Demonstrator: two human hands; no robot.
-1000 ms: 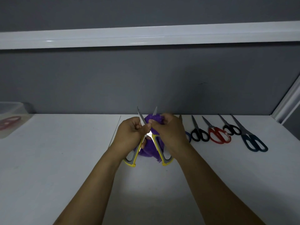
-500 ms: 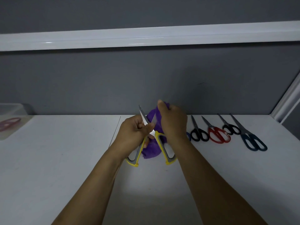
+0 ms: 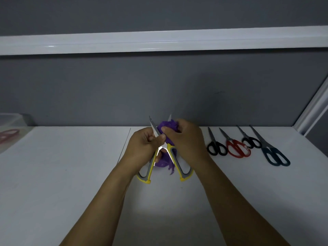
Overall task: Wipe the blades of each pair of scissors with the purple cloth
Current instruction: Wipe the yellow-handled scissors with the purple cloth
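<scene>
R hand (image 3: pixel 184 139) w/ purple cloth (image 3: pixel 168 126) slid back down blade (image 3: pixel 170 118).

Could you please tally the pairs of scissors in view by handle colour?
Yellow-and-grey scissors: 1
Black scissors: 2, the second right of the red pair
Red scissors: 1
Reddish scissors at far left: 1
Dark blue scissors: 1
Total: 6
</scene>
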